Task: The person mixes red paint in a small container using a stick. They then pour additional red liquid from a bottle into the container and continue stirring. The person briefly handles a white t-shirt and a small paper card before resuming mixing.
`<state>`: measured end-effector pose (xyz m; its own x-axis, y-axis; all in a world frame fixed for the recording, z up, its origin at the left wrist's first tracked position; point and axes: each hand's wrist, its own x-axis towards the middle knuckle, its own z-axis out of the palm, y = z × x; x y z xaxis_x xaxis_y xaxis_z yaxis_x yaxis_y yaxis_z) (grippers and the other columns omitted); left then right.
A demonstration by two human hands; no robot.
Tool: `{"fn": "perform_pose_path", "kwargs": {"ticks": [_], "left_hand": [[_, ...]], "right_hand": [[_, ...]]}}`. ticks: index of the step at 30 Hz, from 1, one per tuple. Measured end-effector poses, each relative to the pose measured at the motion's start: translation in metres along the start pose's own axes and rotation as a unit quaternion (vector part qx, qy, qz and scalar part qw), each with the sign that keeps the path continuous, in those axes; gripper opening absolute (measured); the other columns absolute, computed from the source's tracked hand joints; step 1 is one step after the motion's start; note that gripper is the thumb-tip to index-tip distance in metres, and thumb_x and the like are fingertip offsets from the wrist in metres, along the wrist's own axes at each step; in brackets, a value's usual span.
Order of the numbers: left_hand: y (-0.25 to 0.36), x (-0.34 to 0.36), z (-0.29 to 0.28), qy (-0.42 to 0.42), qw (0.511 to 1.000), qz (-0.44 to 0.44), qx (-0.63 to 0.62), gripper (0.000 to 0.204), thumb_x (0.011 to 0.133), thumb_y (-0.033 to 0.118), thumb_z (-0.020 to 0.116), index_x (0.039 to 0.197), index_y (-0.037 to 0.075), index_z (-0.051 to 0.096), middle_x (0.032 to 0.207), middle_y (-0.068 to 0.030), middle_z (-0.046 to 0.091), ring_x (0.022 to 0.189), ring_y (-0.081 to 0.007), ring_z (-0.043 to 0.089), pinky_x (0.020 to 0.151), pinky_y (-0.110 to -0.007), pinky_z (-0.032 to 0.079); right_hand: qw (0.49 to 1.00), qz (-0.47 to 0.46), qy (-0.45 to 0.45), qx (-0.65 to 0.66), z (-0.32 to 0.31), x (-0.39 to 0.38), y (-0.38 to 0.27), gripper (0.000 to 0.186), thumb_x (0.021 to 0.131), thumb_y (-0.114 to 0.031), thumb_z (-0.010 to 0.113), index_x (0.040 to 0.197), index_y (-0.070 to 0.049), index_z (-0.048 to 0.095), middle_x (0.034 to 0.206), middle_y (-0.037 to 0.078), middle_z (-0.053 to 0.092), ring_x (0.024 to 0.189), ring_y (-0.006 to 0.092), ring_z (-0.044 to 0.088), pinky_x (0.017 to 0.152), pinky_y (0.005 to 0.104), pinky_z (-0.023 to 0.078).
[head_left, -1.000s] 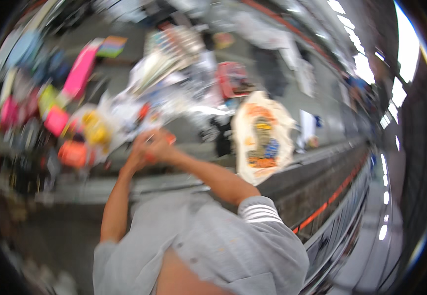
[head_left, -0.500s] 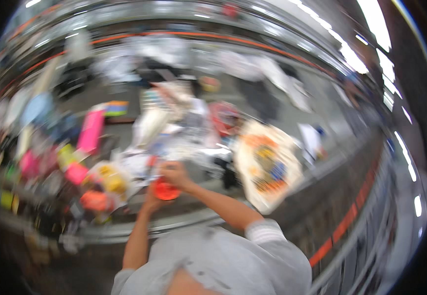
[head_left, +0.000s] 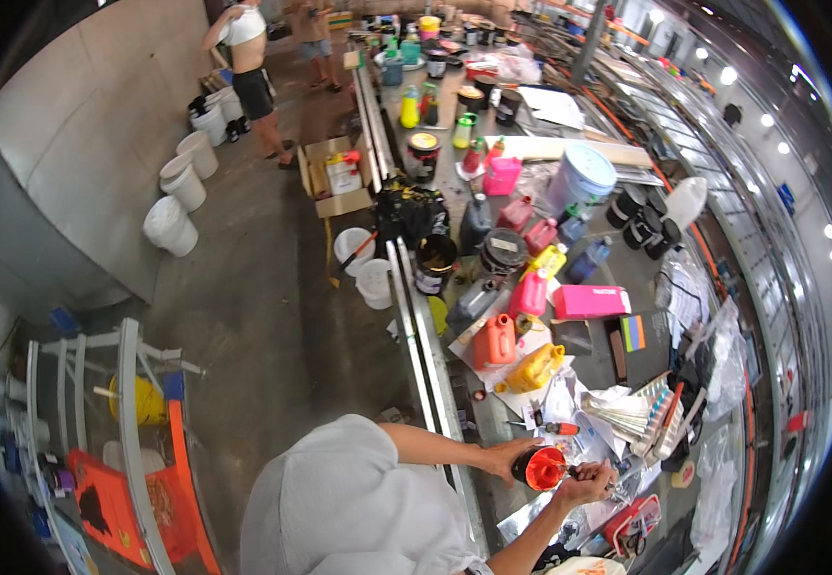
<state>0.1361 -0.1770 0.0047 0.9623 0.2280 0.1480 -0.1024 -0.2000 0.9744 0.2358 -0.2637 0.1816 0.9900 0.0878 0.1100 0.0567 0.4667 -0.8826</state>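
My left hand (head_left: 506,459) is wrapped round the side of a small dark tub (head_left: 521,470) of bright red-orange ink or paint. Over its far rim my right hand (head_left: 588,483) is closed on a thin stirring tool, whose end dips into the red; its exact kind is hidden by my fingers. Just beyond the tub lies a small orange-red bottle (head_left: 561,428) on its side. A yellow jug (head_left: 535,368) and an orange jug (head_left: 495,342) stand further along the bench. Fanned-out colour swatch strips (head_left: 624,414) rest near my right hand.
Pink, red and dark jugs crowd the bench, with a pink box (head_left: 590,302) and a light-blue bucket (head_left: 581,179) among them. A red basket (head_left: 632,525) sits beside my right arm. White buckets (head_left: 182,182) line the wall at left; two people stand at the far end.
My view has swung left along the bench, bringing the floor and wall buckets into sight. Both hands stay at the red tub; the right hand's stirring tool now shows.
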Motion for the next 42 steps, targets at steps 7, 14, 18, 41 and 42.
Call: {"fn": "perform_pose_path", "kwargs": {"ticks": [7,14,18,41,42], "left_hand": [[0.019,0.015,-0.005,-0.03,0.991,0.07,-0.113,0.088,0.057,0.018,0.089,0.133,0.007,0.046,0.124,-0.0101,0.054,0.117,-0.0224,0.052,0.103,-0.038,0.04],[0.02,0.038,-0.027,-0.115,0.991,-0.017,-0.06,0.095,0.048,0.018,0.092,0.132,0.008,0.047,0.123,-0.0105,0.057,0.115,-0.0256,0.054,0.101,-0.037,0.042],[0.049,0.048,-0.033,-0.114,0.992,-0.024,-0.042,0.087,0.049,0.011,0.088,0.127,0.007,0.05,0.123,-0.0134,0.055,0.116,-0.0298,0.053,0.101,-0.037,0.042],[0.017,0.049,-0.037,-0.139,0.986,0.038,0.079,0.091,0.05,0.025,0.09,0.129,0.009,0.049,0.125,-0.0114,0.054,0.117,-0.0331,0.047,0.1,-0.043,0.04],[0.016,0.048,-0.036,-0.129,0.988,0.033,0.073,0.09,0.05,0.025,0.09,0.129,0.009,0.05,0.123,-0.0119,0.055,0.115,-0.0336,0.048,0.1,-0.043,0.04]], "right_hand": [[0.968,0.091,-0.217,-0.09,-0.047,0.024,0.002,0.021,0.086,-0.012,0.054,0.067,-0.01,0.045,0.057,0.001,0.044,0.046,0.0089,0.039,0.043,0.023,0.035],[0.942,0.157,-0.232,-0.182,-0.021,0.007,0.025,0.027,0.082,0.0,0.05,0.057,-0.007,0.043,0.053,0.006,0.045,0.047,0.0141,0.044,0.045,0.0285,0.036],[0.976,0.074,-0.166,-0.117,0.002,0.051,-0.016,0.029,0.082,-0.001,0.057,0.056,-0.005,0.045,0.05,0.003,0.048,0.042,0.009,0.044,0.041,0.0243,0.034],[0.958,0.174,-0.174,-0.144,-0.009,0.033,-0.034,0.025,0.081,0.0,0.057,0.056,-0.004,0.053,0.056,0.002,0.053,0.05,0.0082,0.046,0.049,0.0249,0.037],[0.967,0.104,-0.209,-0.103,-0.009,0.049,-0.041,0.025,0.082,-0.003,0.056,0.057,-0.004,0.054,0.057,0.001,0.054,0.052,0.0082,0.048,0.049,0.024,0.036]]}}
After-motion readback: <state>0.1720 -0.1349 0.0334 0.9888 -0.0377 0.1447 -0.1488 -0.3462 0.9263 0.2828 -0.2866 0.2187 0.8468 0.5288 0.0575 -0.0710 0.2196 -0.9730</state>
